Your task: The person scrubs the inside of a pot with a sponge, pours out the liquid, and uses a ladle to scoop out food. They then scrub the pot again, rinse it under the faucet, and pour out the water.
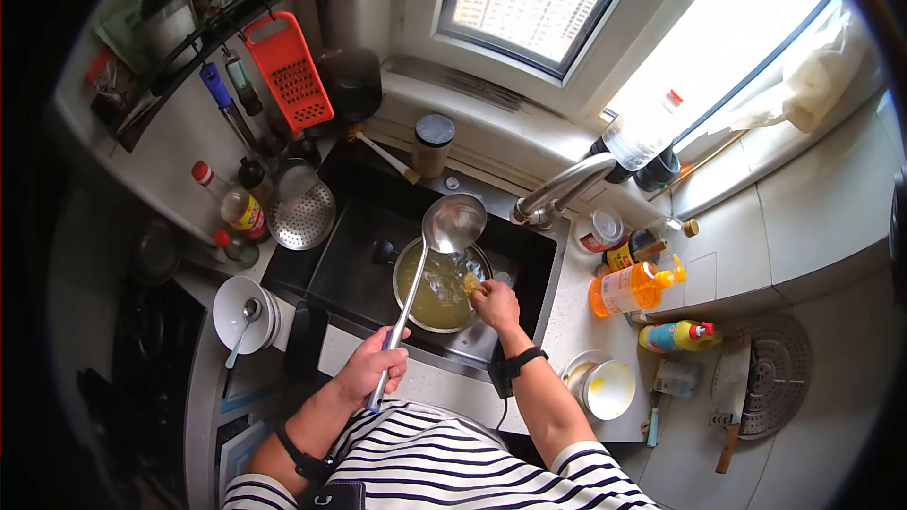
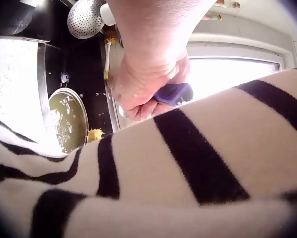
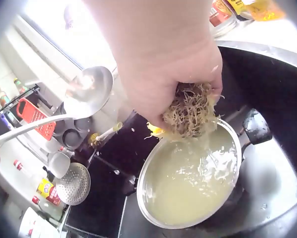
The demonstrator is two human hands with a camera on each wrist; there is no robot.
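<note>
My left hand (image 1: 374, 365) grips the handle of a metal ladle (image 1: 454, 223), whose bowl is raised over the far side of a pot (image 1: 436, 326) of cloudy yellowish water in the sink. In the left wrist view the left hand (image 2: 151, 82) is curled round the handle's purple end (image 2: 172, 93). My right hand (image 1: 496, 305) pinches a fibrous scrubber at the pot's right rim. Seen from the right wrist, the brown, frayed scrubber (image 3: 190, 111) is in the right hand (image 3: 168, 64), just above the pot's rim and water (image 3: 188, 183).
The black sink (image 1: 364, 212) surrounds the pot, with a faucet (image 1: 567, 187) at its back right. Stacked bowls (image 1: 236, 314) stand left, more bowls (image 1: 609, 390) right. Soap bottles (image 1: 631, 289), a cleaver (image 1: 732, 378) and a strainer (image 1: 302, 215) are at the sides; a brush (image 1: 387, 156) lies behind.
</note>
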